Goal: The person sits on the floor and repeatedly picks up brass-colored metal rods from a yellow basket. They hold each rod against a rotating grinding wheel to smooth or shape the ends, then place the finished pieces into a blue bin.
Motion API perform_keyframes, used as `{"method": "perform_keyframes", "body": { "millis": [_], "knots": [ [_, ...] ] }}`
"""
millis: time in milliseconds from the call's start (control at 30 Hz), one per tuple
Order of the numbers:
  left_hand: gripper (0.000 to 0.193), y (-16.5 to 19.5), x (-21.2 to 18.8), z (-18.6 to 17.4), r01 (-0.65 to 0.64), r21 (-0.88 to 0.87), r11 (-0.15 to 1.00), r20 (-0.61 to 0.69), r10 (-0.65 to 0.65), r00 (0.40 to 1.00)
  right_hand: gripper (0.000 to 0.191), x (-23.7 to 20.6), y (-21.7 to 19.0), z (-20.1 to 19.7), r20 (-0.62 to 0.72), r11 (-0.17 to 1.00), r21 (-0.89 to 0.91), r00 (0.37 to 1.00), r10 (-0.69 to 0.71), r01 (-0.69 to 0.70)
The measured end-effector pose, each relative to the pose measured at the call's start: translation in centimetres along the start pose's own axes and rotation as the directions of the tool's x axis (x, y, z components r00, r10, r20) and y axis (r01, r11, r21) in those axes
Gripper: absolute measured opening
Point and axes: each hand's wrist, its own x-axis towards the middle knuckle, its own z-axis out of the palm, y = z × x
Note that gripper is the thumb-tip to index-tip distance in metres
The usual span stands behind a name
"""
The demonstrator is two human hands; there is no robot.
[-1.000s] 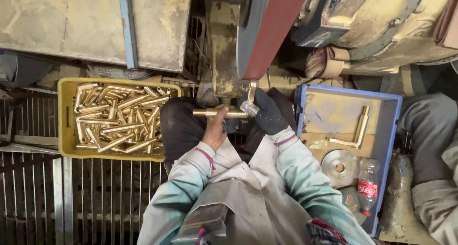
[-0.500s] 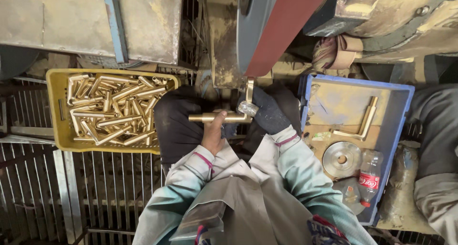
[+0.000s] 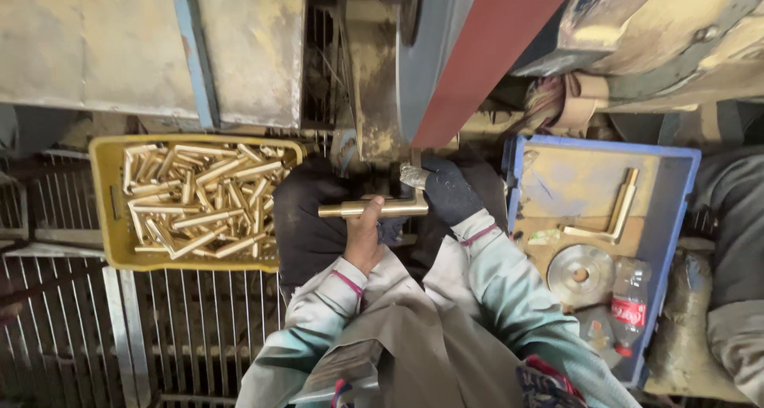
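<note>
Grimy metal grating and a sanding machine fill the scene, where a brass handle is gripped at its middle by the bare left hand, thumb up, and at its bent end by the gloved right hand under the red belt. Compared with a moment earlier, the handle is held slightly lower. A yellow crate of brass handles is seen at left, a blue tray at right.

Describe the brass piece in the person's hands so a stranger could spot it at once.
Find the red sanding belt at top centre. Just below its lower end, the bare left hand and gloved right hand grip an L-shaped brass piece. Unlike the loose brass in the yellow crate, it is held.
</note>
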Motion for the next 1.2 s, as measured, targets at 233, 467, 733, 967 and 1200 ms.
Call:
{"method": "perform_keyframes", "body": {
  "millis": [233,467,733,967,1200],
  "knots": [
    [0.020,2.0,1.2,2.2,0.012,-0.015,1.000,0.025,-0.012,1.000,0.036,0.7,0.1,-0.7,0.123,0.490,-0.772,0.851,-0.510,0.405],
    [0.027,-0.2,-2.5,-1.5,0.084,-0.010,0.996,0.163,-0.081,0.983,0.032,-2.3,2.7,-0.2,0.079,0.654,-0.550,0.812,-0.578,0.519],
    [0.025,2.2,0.7,0.8,0.067,-0.027,0.997,0.059,-0.065,0.996,0.031,-3.0,1.6,0.4,0.001,0.920,-0.106,0.925,-0.380,0.378],
    [0.020,1.7,0.0,0.0,0.127,0.007,0.992,0.018,-0.128,0.992,0.035,-2.3,2.4,0.7,-0.015,0.878,-0.277,0.912,-0.411,0.391],
    [0.018,0.1,-0.5,-1.4,0.056,-0.021,0.998,-0.008,-0.056,0.998,0.039,-0.8,2.5,0.4,0.084,0.977,0.014,0.974,-0.211,0.211]
  ]
}}
